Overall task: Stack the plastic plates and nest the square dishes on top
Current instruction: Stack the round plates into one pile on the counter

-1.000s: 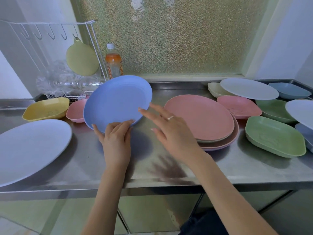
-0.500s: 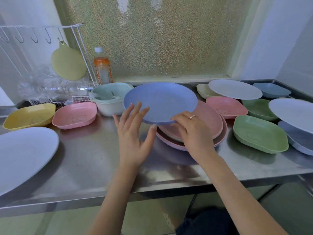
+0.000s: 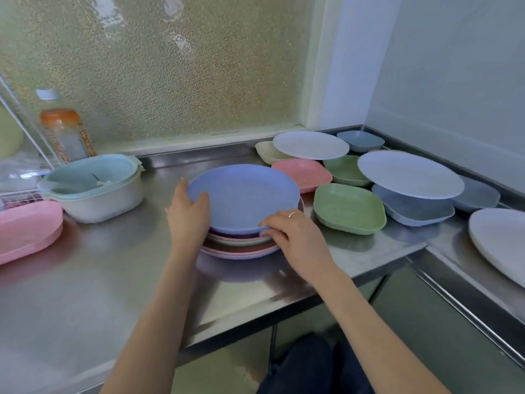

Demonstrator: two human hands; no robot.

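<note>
A blue round plate (image 3: 244,196) lies on top of a stack of pink plates (image 3: 241,250) in the middle of the steel counter. My left hand (image 3: 189,214) holds its left rim, thumb on top. My right hand (image 3: 295,234) grips its near right rim, fingers curled under the edge. To the right lie a green square dish (image 3: 348,207), a pink square dish (image 3: 305,170), another green dish (image 3: 345,169), a blue dish (image 3: 417,211) under a white round plate (image 3: 409,173), and further white plates (image 3: 309,145).
A pale bowl with a mint lid (image 3: 93,186) stands left of the stack, a pink square dish (image 3: 27,228) at the far left, an orange-capped bottle (image 3: 64,132) behind. A large white plate (image 3: 502,240) sits on the right counter (image 3: 85,294) wing. The counter's front edge runs below my arms.
The blue plate went rightward from my left hand to my right and came down onto the pink stack. Both hands now hold its rim. The camera view swung right.
</note>
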